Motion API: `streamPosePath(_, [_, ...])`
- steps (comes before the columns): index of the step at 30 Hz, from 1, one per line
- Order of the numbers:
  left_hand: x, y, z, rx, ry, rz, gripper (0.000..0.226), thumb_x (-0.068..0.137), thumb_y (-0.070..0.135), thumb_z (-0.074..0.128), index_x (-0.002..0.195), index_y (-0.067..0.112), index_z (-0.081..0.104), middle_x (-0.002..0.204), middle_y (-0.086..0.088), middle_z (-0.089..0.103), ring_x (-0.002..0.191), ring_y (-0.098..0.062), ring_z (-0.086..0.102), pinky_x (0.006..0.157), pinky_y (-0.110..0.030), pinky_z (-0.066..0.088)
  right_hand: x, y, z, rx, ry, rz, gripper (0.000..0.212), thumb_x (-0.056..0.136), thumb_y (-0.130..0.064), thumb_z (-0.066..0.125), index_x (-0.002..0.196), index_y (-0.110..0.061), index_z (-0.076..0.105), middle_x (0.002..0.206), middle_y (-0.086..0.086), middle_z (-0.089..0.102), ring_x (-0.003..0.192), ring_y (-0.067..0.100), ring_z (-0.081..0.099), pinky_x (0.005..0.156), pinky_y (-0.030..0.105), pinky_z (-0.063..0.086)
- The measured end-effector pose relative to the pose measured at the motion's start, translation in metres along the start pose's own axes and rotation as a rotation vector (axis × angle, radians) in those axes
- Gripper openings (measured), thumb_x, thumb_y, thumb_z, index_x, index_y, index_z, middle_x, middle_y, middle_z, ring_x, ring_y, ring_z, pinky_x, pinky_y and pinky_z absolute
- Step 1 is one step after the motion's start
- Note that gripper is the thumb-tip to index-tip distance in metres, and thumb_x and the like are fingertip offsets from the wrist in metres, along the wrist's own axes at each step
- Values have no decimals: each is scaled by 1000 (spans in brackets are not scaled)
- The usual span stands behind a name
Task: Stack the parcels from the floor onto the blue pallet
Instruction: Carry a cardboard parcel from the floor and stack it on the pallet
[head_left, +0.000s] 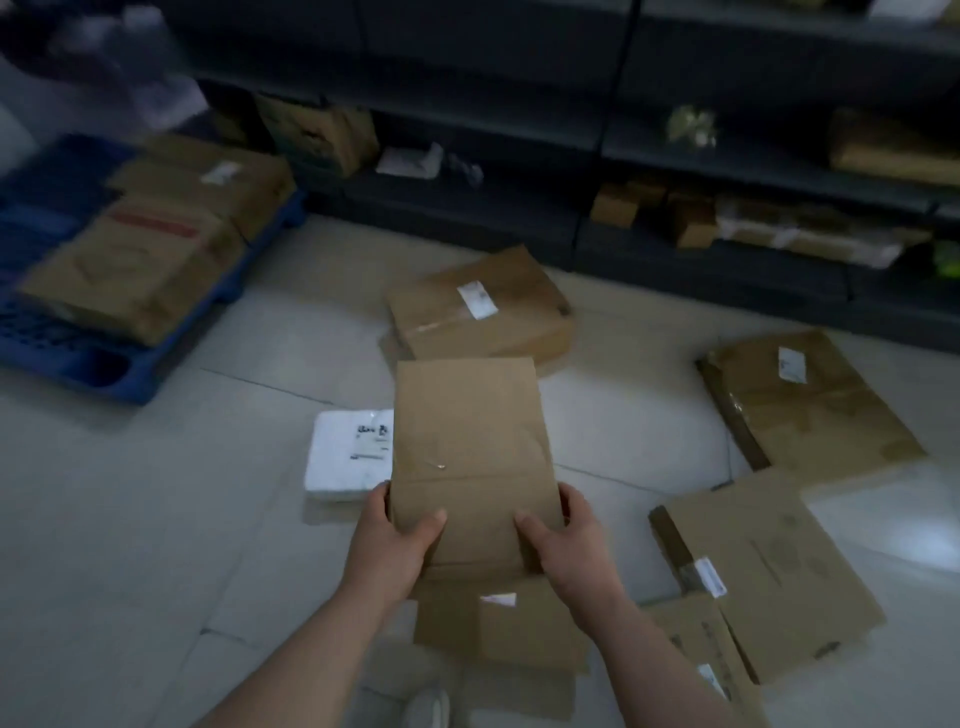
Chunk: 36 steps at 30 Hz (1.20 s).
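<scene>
Several parcels (156, 234) already sit on the blue pallet (104, 374), well left of and beyond the hands. Left hand (395, 540) and right hand (566, 545) each clasp a near edge of a brown parcel (467, 441), thumbs on top, probably to keep it level; more boxes (779, 571) lie on the floor (156, 519) to their right.

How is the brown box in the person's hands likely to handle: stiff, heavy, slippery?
The brown box is probably stiff: it juts forward without sagging though the left hand and right hand grip only its near end. That hold suggests it is fairly light. Its matte cardboard likely is not slippery.
</scene>
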<state>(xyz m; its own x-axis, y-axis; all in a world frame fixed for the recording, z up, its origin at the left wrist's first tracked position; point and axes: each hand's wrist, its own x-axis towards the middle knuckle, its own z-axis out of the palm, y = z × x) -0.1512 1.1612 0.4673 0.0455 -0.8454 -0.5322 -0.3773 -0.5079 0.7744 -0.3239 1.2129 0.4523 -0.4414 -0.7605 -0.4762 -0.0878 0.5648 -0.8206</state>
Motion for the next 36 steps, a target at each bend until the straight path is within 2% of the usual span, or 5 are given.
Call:
streamPosePath(4, [-15, 33, -90, -135, 100, 38, 57, 82, 22, 73, 132, 19, 45, 100, 9, 58, 88, -10, 58, 80, -29, 47, -28, -90, 46, -36, -137, -137, 33, 84, -18, 70, 113, -28, 57, 104, -10, 66, 94, 7, 62, 78, 23, 50])
streamPosePath(10, [-7, 54, -241, -266, 229, 10, 65, 82, 30, 72, 137, 19, 40, 117, 0, 59, 103, -20, 59, 87, -37, 52, -64, -204, 162, -151, -254, -245, 37, 80, -29, 71, 114, -24, 56, 110, -4, 65, 101, 16, 62, 93, 39, 51])
streamPosePath(21, [42, 50, -521, -302, 414, 7, 57, 91, 29, 62, 140, 17, 37, 128, -3, 55, 102, -19, 54, 82, -32, 46, -117, -345, 417, -185, -460, -310, 36, 85, -24, 67, 120, -18, 56, 107, 1, 65, 94, 19, 62, 81, 36, 54])
streamPosePath(28, [100, 53, -621, -277, 462, -75, 55, 89, 34, 63, 138, 21, 42, 133, -9, 48, 104, -28, 57, 78, -34, 51, -106, -400, 519, -193, -550, -270, 41, 88, -24, 64, 126, -15, 52, 111, 6, 63, 94, 22, 60, 72, 29, 48])
streamPosePath(36, [221, 99, -709, -297, 494, -70, 50, 91, 33, 60, 137, 21, 44, 130, -10, 49, 95, -27, 59, 60, -30, 49, -26, -491, 633, -172, -600, -246, 47, 86, -25, 67, 130, -14, 52, 119, 5, 62, 105, 23, 60, 92, 40, 52])
